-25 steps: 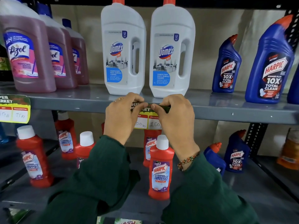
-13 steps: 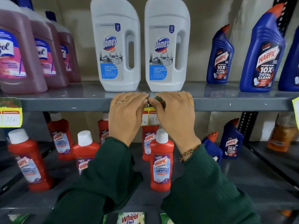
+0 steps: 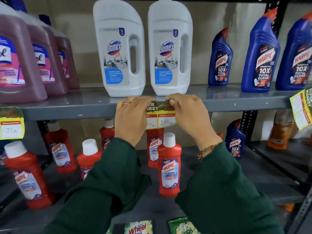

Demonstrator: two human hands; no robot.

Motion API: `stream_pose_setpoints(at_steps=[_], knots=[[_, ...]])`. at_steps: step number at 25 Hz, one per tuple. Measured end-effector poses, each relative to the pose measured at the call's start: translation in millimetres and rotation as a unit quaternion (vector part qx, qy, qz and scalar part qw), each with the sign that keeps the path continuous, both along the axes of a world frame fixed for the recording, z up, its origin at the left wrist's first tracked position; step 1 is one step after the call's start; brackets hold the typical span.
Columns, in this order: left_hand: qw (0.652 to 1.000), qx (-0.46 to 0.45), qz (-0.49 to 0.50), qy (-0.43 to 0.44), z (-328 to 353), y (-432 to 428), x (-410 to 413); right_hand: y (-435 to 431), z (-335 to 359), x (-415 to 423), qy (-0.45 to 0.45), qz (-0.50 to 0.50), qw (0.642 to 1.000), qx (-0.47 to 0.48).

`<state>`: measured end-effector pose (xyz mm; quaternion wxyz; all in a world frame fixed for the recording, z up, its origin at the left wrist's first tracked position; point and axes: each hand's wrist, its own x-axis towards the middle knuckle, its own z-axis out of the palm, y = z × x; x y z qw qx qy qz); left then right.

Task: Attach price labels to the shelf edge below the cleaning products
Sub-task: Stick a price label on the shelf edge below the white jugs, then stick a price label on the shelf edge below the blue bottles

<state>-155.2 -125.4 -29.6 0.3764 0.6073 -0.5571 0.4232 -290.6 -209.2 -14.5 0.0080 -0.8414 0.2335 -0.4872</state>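
Observation:
A yellow and green price label reading 160 Rs lies against the grey shelf edge, directly below two white Domex bottles. My left hand presses on the label's left part and covers it. My right hand presses its top right corner with fingertips curled over the shelf lip. Another label marked 75 Rs hangs on the same edge at the far left. A third label hangs tilted at the far right.
Pink Lizol bottles stand left on the upper shelf, blue Harpic bottles right. Red Harpic bathroom cleaner bottles fill the lower shelf, one close under my right wrist. Wheel detergent packets lie at the bottom. A black upright stands on the right.
My hands have spread a little apart along the shelf edge, uncovering the label's green header and the 160 Rs box. The view has shifted closer.

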Motion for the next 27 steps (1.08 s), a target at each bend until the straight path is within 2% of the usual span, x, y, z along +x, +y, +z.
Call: stream_pose_setpoints(at_steps=[3, 9, 12, 13, 15, 17, 19, 20, 24, 27], knots=[[1.0, 0.017, -0.014, -0.019, 3, 5, 3, -4, -4, -2, 0.039, -0.007, 0.998, -0.048], [0.999, 0.038, 0.002, -0.008, 1, 5, 2, -1, -3, -4, 0.026, -0.013, 0.998, -0.056], [0.998, 0.021, -0.018, 0.056, 0, 3, -3, -1, -4, -7, 0.045, -0.028, 0.996, -0.075], [0.997, 0.016, -0.019, 0.08, 3, 2, -7, -1, -3, -8, 0.047, -0.009, 0.997, -0.067], [0.998, 0.01, 0.003, 0.067, 13, -4, -25, -3, 4, -19, 0.014, 0.098, 0.995, 0.024], [0.998, -0.028, 0.026, -0.043, 21, -14, -53, -13, 12, -42, -0.043, 0.175, 0.978, 0.104], [0.983, -0.086, -0.008, -0.163, 25, -37, -89, -37, 17, -75, -0.119, 0.13, 0.981, 0.083], [0.977, -0.104, -0.035, -0.185, 27, -52, -108, -51, 18, -94, -0.159, 0.074, 0.983, 0.051], [0.983, -0.08, -0.091, -0.138, 28, -122, -174, -108, 13, -168, -0.227, -0.118, 0.967, -0.009], [0.988, -0.013, -0.073, -0.133, 15, -166, -209, -139, -3, -208, -0.232, -0.182, 0.953, 0.064]])
